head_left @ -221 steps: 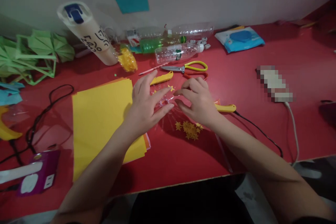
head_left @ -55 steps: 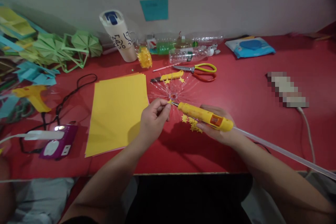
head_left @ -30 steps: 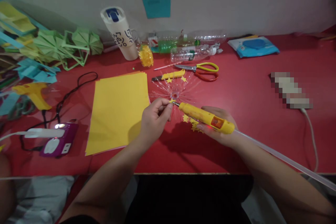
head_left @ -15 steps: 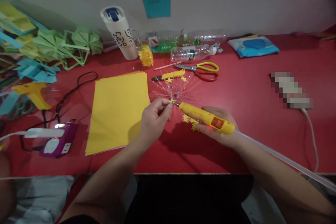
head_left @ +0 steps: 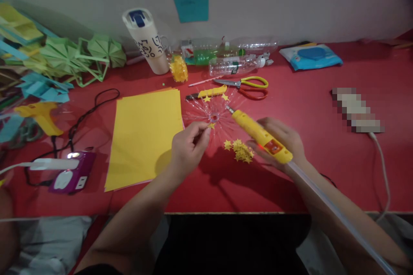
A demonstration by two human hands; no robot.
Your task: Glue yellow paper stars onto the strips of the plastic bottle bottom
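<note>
1. The left hand (head_left: 191,144) has its fingers closed in a pinch on a small yellow star (head_left: 212,126), held over the near side of the clear plastic piece (head_left: 214,117).
2. The right hand (head_left: 286,139) has its fingers wrapped round the yellow glue gun (head_left: 254,129); its metal tip points away from the person, apart from the pinched star, and a long clear rod (head_left: 335,210) trails from its back end.
3. The clear plastic piece lies on the red surface (head_left: 193,200), thin strips fanning out around a ring (rather like a splash), with two stars (head_left: 225,97) among the far strips.
4. A star pile (head_left: 242,151) sits nearer the person, below the glue gun.
5. Beyond the strips lie a yellow cutter (head_left: 213,92) and scissors (head_left: 238,83); yellow paper (head_left: 145,137) lies to the left.
</note>
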